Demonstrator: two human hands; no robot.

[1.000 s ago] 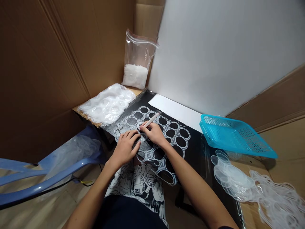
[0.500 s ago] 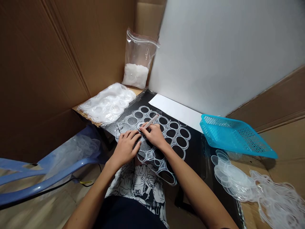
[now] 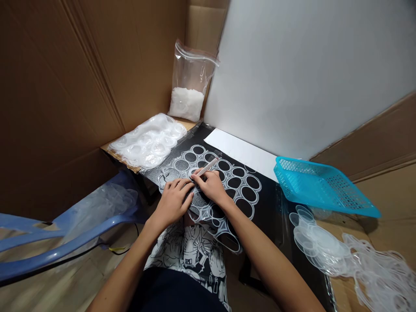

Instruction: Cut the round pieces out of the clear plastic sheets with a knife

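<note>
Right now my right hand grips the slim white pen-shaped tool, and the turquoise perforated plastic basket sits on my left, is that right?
Not quite: the head view shows the turquoise perforated plastic basket on your right, not your left. The rest stands: your right hand grips the slim white pen-shaped tool.

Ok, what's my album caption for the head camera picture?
Right hand grips white stick, left hand rests on ringed sheet.
</note>
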